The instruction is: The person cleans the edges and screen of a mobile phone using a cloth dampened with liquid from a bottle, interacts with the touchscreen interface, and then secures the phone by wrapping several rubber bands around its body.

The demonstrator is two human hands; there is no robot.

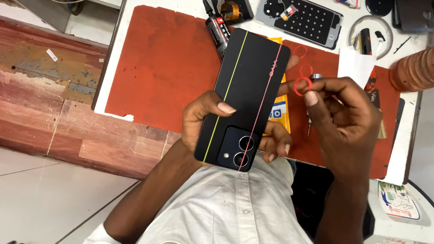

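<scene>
Resting on the red work mat (159, 66), nothing blocks my reach; a glue tube (217, 28) and a perforated grey back cover (300, 17) lie beyond. My left hand (204, 121) is clamped around the black phone (243, 98), back upward, steadying it. My right hand (344, 114) pinches a small red ring (303, 86) just beside its edge.
</scene>
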